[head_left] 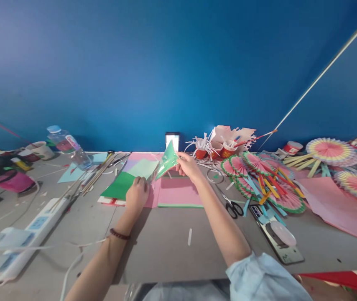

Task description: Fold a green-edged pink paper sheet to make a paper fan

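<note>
Right hand (185, 164) pinches a sheet (167, 162), probably light, creasable, best edge-held; left hand (137, 194) rests on green paper (118, 186), grip unclear

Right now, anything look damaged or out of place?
The pale pink sheet by the blue wall has a ragged, notched edge, perhaps torn. A white strip lies alone on the grey table, like a stray scrap.
</note>
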Action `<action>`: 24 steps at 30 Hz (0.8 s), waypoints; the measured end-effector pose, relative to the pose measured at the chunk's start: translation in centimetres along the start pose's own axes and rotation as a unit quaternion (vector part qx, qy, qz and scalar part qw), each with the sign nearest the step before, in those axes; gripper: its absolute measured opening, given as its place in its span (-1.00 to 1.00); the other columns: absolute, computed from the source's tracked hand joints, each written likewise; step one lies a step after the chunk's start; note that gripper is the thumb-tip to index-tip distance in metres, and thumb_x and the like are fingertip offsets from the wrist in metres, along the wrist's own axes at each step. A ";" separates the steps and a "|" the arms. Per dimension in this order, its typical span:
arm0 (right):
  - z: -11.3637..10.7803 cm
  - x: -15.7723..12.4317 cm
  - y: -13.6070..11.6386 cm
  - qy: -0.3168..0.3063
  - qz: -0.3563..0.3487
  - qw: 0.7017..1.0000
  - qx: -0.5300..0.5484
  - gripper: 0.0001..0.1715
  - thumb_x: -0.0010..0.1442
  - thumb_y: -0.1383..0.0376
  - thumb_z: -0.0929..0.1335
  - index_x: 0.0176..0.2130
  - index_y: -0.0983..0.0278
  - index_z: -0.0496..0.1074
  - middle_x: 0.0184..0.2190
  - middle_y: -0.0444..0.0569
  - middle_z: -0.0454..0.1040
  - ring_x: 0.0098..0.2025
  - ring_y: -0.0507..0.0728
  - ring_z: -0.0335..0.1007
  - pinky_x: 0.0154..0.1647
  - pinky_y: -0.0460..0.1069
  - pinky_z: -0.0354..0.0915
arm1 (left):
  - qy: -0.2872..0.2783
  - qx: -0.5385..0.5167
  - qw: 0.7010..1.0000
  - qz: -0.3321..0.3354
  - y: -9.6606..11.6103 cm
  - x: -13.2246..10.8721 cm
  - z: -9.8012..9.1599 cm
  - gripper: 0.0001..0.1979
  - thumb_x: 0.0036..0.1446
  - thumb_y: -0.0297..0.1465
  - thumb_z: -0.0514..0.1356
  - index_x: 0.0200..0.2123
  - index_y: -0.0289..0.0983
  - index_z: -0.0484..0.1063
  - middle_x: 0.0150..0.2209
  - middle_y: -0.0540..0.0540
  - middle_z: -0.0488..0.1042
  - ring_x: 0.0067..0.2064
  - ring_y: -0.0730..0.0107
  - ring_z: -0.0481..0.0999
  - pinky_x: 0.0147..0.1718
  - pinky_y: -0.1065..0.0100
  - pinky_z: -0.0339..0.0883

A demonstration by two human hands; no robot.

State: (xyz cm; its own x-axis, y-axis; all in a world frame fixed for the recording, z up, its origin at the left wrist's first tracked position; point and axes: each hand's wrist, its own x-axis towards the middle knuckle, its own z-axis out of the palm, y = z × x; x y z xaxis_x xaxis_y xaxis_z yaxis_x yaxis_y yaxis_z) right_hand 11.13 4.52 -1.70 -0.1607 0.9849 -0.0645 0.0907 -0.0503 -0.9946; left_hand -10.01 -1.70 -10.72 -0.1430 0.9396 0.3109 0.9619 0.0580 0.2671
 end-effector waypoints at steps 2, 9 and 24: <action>-1.1 -0.3 -0.7 0.010 0.003 1.000 0.007 -0.39 0.13 0.39 0.27 0.19 0.34 0.30 -0.73 -0.26 0.37 -0.74 -0.05 0.19 -0.76 -0.19 0.03 | -0.017 0.025 1.000 0.002 0.1 -0.1 -0.2 -0.74 0.25 -0.36 0.03 -0.15 -0.31 0.48 -0.13 -0.23 0.49 -0.24 0.22 0.53 -0.39 0.33 0.29; -4.2 -1.9 -3.1 -0.018 -0.010 0.998 0.063 -0.36 0.06 0.31 0.26 0.14 0.39 0.35 -0.74 -0.28 0.31 -0.76 -0.05 0.07 -0.77 -0.16 -0.07 | 0.037 -0.138 0.988 0.053 0.4 0.0 -0.4 -0.72 0.21 -0.30 0.05 -0.24 -0.27 0.53 -0.15 -0.26 0.55 -0.05 0.07 0.48 -0.08 0.14 0.34; -5.1 -2.3 -2.1 -0.157 0.042 0.983 -0.090 -0.62 0.13 0.37 0.25 -0.02 0.25 0.32 -0.68 -0.23 0.41 -0.63 0.03 0.32 -0.60 -0.15 0.17 | -0.090 -0.733 0.661 -0.134 2.7 -0.8 0.2 -0.54 -0.02 -0.11 0.33 -0.10 -0.16 0.33 -0.17 -0.08 0.58 -0.18 0.28 0.59 -0.21 0.27 0.49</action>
State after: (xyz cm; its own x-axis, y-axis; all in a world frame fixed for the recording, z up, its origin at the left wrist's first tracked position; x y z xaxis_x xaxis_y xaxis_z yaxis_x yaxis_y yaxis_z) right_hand 16.34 3.20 0.96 -0.4378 0.8777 -0.1948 0.2844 -0.0704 -0.9561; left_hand -7.28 -2.22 -10.40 -0.1049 0.9945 -0.0054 -0.3709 -0.0341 0.9281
